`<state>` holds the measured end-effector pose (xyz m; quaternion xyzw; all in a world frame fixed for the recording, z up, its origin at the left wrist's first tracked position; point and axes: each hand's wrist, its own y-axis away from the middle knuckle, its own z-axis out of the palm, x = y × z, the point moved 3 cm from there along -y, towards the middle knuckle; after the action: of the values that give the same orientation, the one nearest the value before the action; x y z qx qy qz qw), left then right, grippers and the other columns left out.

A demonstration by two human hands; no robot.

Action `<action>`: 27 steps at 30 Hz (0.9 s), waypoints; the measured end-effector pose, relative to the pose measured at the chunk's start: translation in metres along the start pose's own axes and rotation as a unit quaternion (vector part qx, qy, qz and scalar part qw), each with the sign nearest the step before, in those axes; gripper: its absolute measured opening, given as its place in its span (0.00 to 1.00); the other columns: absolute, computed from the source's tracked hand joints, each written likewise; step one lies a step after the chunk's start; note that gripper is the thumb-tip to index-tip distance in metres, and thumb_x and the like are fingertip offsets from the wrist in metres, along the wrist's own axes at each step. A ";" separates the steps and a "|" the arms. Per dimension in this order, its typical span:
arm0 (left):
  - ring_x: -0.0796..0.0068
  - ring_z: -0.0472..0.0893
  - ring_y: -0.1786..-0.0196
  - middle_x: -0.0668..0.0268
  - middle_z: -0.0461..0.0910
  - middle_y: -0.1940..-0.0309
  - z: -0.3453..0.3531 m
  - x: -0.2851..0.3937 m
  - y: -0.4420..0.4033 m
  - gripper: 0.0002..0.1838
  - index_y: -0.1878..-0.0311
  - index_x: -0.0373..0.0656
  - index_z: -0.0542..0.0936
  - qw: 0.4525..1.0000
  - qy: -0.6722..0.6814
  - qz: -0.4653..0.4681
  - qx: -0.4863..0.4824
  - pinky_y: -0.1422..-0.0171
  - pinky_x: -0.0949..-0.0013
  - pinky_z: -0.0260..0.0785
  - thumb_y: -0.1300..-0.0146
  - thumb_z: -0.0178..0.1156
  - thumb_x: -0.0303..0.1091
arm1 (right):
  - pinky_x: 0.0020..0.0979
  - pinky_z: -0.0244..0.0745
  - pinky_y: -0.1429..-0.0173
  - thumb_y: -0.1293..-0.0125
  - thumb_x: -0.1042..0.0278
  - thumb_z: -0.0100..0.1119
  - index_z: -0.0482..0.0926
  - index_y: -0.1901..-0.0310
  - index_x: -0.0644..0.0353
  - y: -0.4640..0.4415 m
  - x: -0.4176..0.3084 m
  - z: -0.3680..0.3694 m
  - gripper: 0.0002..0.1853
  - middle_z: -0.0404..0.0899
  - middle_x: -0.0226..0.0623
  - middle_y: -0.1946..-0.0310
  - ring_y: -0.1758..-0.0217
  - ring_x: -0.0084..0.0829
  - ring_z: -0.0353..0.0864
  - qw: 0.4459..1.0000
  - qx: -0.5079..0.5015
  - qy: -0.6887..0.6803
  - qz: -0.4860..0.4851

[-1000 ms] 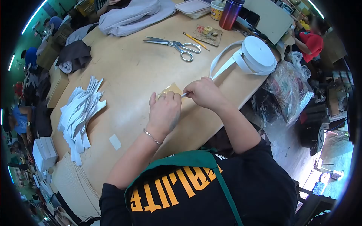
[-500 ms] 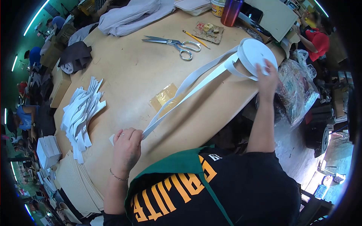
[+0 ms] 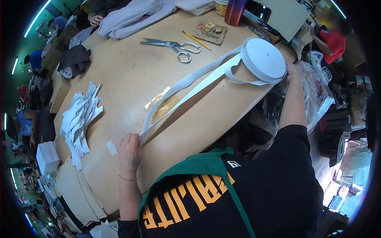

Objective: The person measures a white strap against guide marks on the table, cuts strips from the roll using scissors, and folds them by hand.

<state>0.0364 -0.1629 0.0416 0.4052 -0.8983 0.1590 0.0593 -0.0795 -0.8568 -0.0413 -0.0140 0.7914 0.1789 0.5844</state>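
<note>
A roll of white elastic band (image 3: 266,58) lies flat at the right edge of the table. Two lengths of band (image 3: 198,88) stretch from it down to the left, with a short loop hanging beside the roll. My left hand (image 3: 130,150) has its fingers closed on the far end of the band, low on the table. At the roll's right rim is my right hand (image 3: 293,72), gripping its edge; some fingers are hidden behind it. A small white piece (image 3: 111,147) lies just left of my left hand.
Cut white strips (image 3: 81,121) are heaped at the left. Scissors (image 3: 174,47), a pencil (image 3: 196,40) and a piece of cardboard (image 3: 210,32) lie toward the back. Brown tape (image 3: 164,105) is under the band. A plastic bag (image 3: 313,93) stands off the right edge. Other people sit around.
My right hand has moved from the roll's top face to its right rim. My left hand has shifted slightly with the band, and the small white piece now shows fully beside it.
</note>
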 end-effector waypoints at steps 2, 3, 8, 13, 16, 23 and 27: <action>0.56 0.74 0.71 0.59 0.73 0.74 0.007 -0.001 0.002 0.01 0.67 0.41 0.73 1.000 0.002 -0.013 0.004 0.66 0.59 0.65 0.41 0.55 0.26 | 0.36 0.73 0.51 0.43 0.45 0.63 0.77 0.50 0.66 -0.028 0.014 -0.002 0.30 0.80 0.44 0.58 0.58 0.38 0.80 0.998 0.029 0.057 -0.027; 0.57 0.75 0.69 0.60 0.73 0.73 0.009 -0.002 0.003 0.01 0.67 0.41 0.74 0.999 0.005 -0.035 -0.005 0.64 0.59 0.65 0.40 0.55 0.27 | 0.37 0.71 0.48 0.44 0.46 0.64 0.75 0.48 0.65 -0.009 -0.006 0.001 0.31 0.78 0.46 0.55 0.54 0.39 0.78 0.984 0.042 0.141 -0.106; 0.57 0.75 0.68 0.60 0.73 0.73 0.011 -0.001 0.003 0.02 0.68 0.41 0.74 0.997 0.026 -0.074 0.006 0.64 0.59 0.66 0.40 0.55 0.28 | 0.48 0.54 0.31 0.50 0.38 0.62 0.63 0.35 0.50 0.193 -0.068 0.054 0.42 0.56 0.50 0.34 0.30 0.46 0.55 0.755 -0.049 0.457 -0.467; 0.55 0.75 0.71 0.58 0.73 0.74 0.013 0.003 0.002 0.03 0.69 0.39 0.74 0.996 0.034 -0.084 0.016 0.67 0.58 0.66 0.40 0.54 0.26 | 0.55 0.53 0.33 0.47 0.47 0.62 0.62 0.35 0.43 0.216 -0.052 0.092 0.37 0.56 0.45 0.33 0.29 0.47 0.53 0.699 -0.030 0.543 -0.465; 0.54 0.75 0.71 0.58 0.73 0.73 0.014 -0.001 0.004 0.02 0.68 0.39 0.74 0.995 0.033 -0.089 0.016 0.67 0.58 0.66 0.40 0.54 0.26 | 0.55 0.53 0.33 0.46 0.52 0.61 0.63 0.36 0.43 0.189 -0.047 0.069 0.34 0.57 0.42 0.33 0.29 0.47 0.54 0.701 -0.095 0.510 -0.490; 0.53 0.75 0.70 0.56 0.73 0.73 0.016 -0.012 0.012 0.02 0.67 0.38 0.74 0.993 0.048 -0.107 0.025 0.66 0.58 0.66 0.40 0.54 0.26 | 0.55 0.55 0.34 0.52 0.59 0.66 0.65 0.37 0.44 0.166 -0.058 0.030 0.37 0.58 0.34 0.32 0.28 0.43 0.54 0.680 -0.239 0.457 -0.521; 0.54 0.74 0.69 0.56 0.73 0.73 0.012 -0.011 0.013 0.02 0.67 0.38 0.74 0.993 0.031 -0.110 0.011 0.65 0.58 0.66 0.40 0.54 0.25 | 0.55 0.55 0.34 0.52 0.59 0.66 0.65 0.38 0.44 0.170 -0.056 0.031 0.36 0.58 0.35 0.33 0.28 0.44 0.54 0.685 -0.214 0.462 -0.521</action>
<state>0.0339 -0.1510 0.0248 0.4975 -0.8440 0.1739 0.0994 -0.0727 -0.6990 0.0480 -0.6296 0.7665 -0.0193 0.1254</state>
